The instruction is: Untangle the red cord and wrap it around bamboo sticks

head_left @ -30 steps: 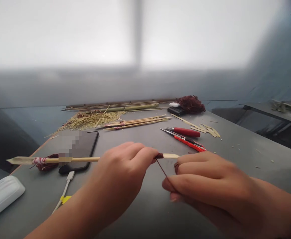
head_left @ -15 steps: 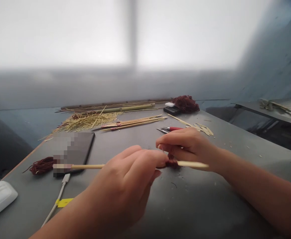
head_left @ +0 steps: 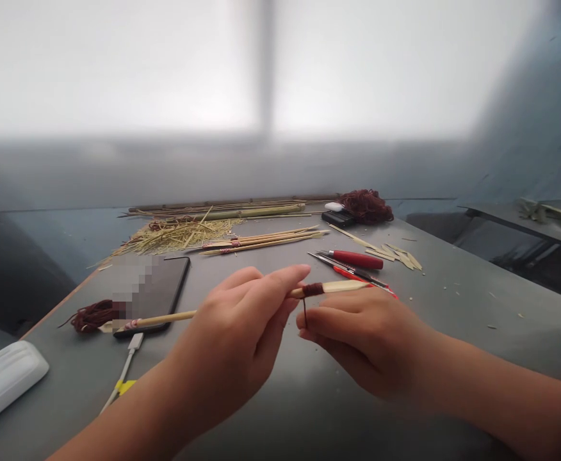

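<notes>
Landmark = the phone [head_left: 173, 293], one, partly pixelated. Left of it, nearer: one white case [head_left: 9, 381]; just beside its left edge, one brown yarn hank [head_left: 92, 316]. At its near end, one white cable [head_left: 125, 365] with one yellow tag [head_left: 127, 387], print too small to read. Beyond the phone: one straw heap [head_left: 184, 234], pieces uncountable. The stick [head_left: 168, 318], one, starts over the phone's near end and extends right of it, with one red-white binding on the left and one dark-red wrap [head_left: 313, 289] near the pale right tip. Right of phone, left hand [head_left: 242, 314] is closed around the stick. Farther right beyond phone, several bound sticks [head_left: 271, 239], overlapping. Then right hand [head_left: 369, 333], fingers pinched on one dark thread [head_left: 305, 312] hanging from the wrap. Behind that hand, right of phone: one red-handled tool [head_left: 360, 259], one red cutter [head_left: 348, 273].
</notes>
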Tool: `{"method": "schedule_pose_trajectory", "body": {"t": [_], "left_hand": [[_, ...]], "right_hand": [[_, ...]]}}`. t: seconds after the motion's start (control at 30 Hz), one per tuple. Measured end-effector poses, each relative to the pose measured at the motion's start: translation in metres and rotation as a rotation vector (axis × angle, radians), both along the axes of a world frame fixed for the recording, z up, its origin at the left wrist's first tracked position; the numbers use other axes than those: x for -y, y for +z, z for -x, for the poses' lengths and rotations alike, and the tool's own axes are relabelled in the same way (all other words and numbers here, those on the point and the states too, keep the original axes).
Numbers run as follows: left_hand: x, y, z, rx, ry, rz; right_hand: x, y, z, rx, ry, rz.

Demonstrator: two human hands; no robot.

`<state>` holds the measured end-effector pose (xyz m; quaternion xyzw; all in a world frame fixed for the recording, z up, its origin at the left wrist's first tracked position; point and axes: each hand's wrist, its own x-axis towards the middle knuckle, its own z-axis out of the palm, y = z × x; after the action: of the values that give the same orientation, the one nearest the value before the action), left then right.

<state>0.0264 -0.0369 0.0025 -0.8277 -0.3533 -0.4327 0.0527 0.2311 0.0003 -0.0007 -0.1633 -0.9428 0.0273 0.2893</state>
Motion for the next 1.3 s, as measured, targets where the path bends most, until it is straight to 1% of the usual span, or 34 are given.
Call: {"method": "schedule_pose_trajectory", "body": {"t": [0.1, 0.23, 0.33, 0.4, 0.47, 0.53, 0.73, 0.83, 0.9, 0.93, 1.0, 1.1, 1.2, 1.27, 1.3], "left_hand": [[-0.002, -0.002, 0.001, -0.034, 0.061, 0.024], [0.001, -0.004, -0.001, -0.114, 0.132, 0.14], [0.003, -0.005, -0.002, -0.182, 0.124, 0.176], [0.003, -0.005, -0.003, -0.248, 0.099, 0.19], [0.003, -0.005, -0.003, -0.305, 0.05, 0.201], [0.004, -0.004, -0.003, -0.318, 0.007, 0.208], [0.008, 0.0, -0.004, -0.168, -0.059, 0.204], [0.009, 0.001, -0.004, -0.13, -0.077, 0.089], [0.009, 0.001, -0.004, -0.079, -0.065, 0.007], [0.008, 0.001, -0.004, -0.05, -0.054, -0.021], [0.006, 0.0, -0.003, -0.003, -0.007, -0.048], [0.001, -0.003, -0.001, -0.008, 0.079, -0.074], [-0.003, -0.007, 0.002, -0.135, 0.168, -0.075], [-0.004, -0.008, 0.002, -0.223, 0.214, -0.069], [-0.004, -0.008, 0.002, -0.253, 0.216, -0.066]], "right_hand": [[0.002, 0.0, -0.001, -0.003, -0.032, -0.083], [0.006, 0.003, -0.005, 0.021, -0.065, -0.285], [0.006, 0.007, -0.011, 0.01, -0.072, -0.396], [0.003, 0.009, -0.014, 0.001, -0.068, -0.398], [-0.002, 0.012, -0.017, -0.005, -0.041, -0.32], [-0.007, 0.016, -0.018, -0.03, -0.014, -0.177], [-0.017, 0.029, -0.015, -0.036, -0.012, 0.298], [-0.018, 0.028, -0.013, -0.04, -0.057, 0.503], [-0.018, 0.025, -0.011, -0.041, -0.08, 0.574], [-0.018, 0.023, -0.01, -0.038, -0.073, 0.58], [-0.017, 0.018, -0.007, -0.02, -0.023, 0.527], [-0.014, 0.009, -0.003, 0.002, 0.03, 0.362], [-0.009, 0.003, -0.001, 0.079, 0.032, 0.189], [-0.005, 0.003, -0.002, 0.11, 0.039, 0.023], [-0.004, 0.003, -0.004, 0.101, 0.044, -0.073]]}}
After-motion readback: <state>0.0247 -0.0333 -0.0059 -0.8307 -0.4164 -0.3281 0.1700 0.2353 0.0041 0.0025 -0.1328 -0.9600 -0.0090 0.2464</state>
